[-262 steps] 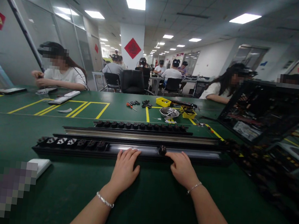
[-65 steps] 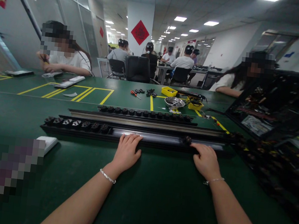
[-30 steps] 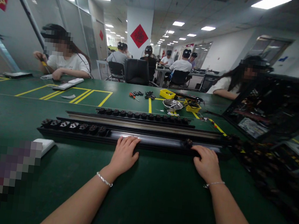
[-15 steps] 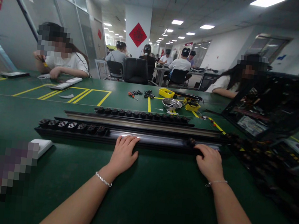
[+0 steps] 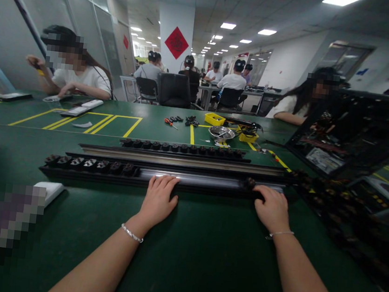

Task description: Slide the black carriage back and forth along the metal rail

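Note:
A long black rail [image 5: 203, 189] with a shiny metal channel lies across the green table in front of me. Several black socket modules [image 5: 89, 164] sit in a row at its left end. My left hand [image 5: 159, 199] rests on the rail's middle, fingers laid over the near edge and thumb apart. Toward the right end, a single black socket module [image 5: 248, 183] sits in the channel. My right hand [image 5: 272, 209] has its bent fingers closed against that module's right side; the exact grip is partly hidden.
Behind lie another rail [image 5: 185, 162] and a strip of socket modules [image 5: 183, 148]. Farther back are a metal bowl [image 5: 221, 133], yellow bins [image 5: 214, 119] and a red-handled screwdriver [image 5: 171, 123]. Dark modules [image 5: 338, 204] and a black open case [image 5: 364, 137] crowd the right. Co-workers sit opposite.
The view has swung slightly, shifting the scene a little left. Both my hands keep nearly the same places on the rail. The left co-worker's raised hand has moved outward and up.

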Available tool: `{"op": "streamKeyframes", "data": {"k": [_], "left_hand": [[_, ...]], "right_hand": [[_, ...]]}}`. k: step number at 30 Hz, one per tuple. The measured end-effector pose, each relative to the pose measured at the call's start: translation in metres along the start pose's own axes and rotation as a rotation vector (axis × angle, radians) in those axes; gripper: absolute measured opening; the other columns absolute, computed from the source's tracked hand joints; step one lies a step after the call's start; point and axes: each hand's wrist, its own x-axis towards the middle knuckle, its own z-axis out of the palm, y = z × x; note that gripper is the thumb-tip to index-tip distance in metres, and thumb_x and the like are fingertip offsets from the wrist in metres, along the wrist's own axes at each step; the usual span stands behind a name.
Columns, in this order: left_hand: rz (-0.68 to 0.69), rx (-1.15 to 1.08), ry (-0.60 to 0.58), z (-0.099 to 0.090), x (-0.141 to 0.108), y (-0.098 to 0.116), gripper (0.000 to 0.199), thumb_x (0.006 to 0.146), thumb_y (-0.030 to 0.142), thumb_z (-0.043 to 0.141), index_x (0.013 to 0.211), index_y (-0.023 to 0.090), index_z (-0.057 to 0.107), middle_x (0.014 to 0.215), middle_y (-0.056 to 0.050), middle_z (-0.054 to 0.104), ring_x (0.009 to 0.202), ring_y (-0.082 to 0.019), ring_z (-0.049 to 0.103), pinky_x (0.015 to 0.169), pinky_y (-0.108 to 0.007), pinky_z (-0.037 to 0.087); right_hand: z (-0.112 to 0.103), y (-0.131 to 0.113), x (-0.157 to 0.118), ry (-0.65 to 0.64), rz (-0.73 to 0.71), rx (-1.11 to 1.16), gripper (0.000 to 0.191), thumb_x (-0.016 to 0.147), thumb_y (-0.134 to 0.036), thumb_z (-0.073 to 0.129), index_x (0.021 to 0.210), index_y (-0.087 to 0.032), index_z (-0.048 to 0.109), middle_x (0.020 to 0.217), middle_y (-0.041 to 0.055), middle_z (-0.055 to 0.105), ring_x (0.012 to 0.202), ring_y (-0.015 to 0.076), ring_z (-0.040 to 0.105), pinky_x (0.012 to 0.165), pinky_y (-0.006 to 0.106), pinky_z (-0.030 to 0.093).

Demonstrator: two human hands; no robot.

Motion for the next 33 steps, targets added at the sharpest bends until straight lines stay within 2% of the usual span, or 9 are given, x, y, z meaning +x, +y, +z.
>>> {"op": "streamKeyframes", "data": {"k": [8,15,23,33], "left_hand": [[0.000,0.004,-0.005,-0.0004,-0.0003,0.0000,0.046,0.078,0.025,0.052,0.124,0.025,0.049,0.128,-0.005,0.055,0.122,-0.025,0.043,0.109,-0.049,0.020],[-0.004,0.007,0.003,0.0005,0.0001,0.0004,0.046,0.078,0.024,0.052,0.123,0.025,0.050,0.127,-0.005,0.056,0.122,-0.025,0.043,0.109,-0.049,0.021],[0.004,-0.003,0.008,0.0013,-0.0004,-0.0002,0.045,0.078,0.024,0.052,0.123,0.024,0.049,0.127,-0.005,0.055,0.122,-0.024,0.043,0.109,-0.049,0.020],[0.002,0.002,0.002,0.0001,-0.0004,-0.0002,0.046,0.077,0.024,0.053,0.123,0.024,0.050,0.127,-0.005,0.056,0.122,-0.024,0.043,0.109,-0.049,0.021]], "right_hand": [[-0.0022,0.0006,0.0007,-0.019,0.039,0.000,0.036,0.070,-0.015,0.041,0.095,-0.024,0.065,0.108,0.0051,0.064,0.103,0.0251,0.054,0.097,0.054,0.031],[-0.0011,-0.0005,-0.0006,-0.033,0.100,-0.003,0.038,0.071,-0.015,0.040,0.097,-0.026,0.065,0.111,0.0034,0.063,0.106,0.0243,0.052,0.100,0.059,0.025],[-0.0006,0.0017,0.0004,-0.057,0.114,-0.002,0.038,0.072,-0.015,0.039,0.098,-0.026,0.065,0.111,0.0040,0.063,0.107,0.0250,0.051,0.097,0.062,0.027],[-0.0013,0.0026,0.0007,-0.087,0.127,0.011,0.039,0.072,-0.015,0.039,0.099,-0.027,0.064,0.113,0.0040,0.061,0.109,0.0255,0.050,0.098,0.066,0.022]]}}
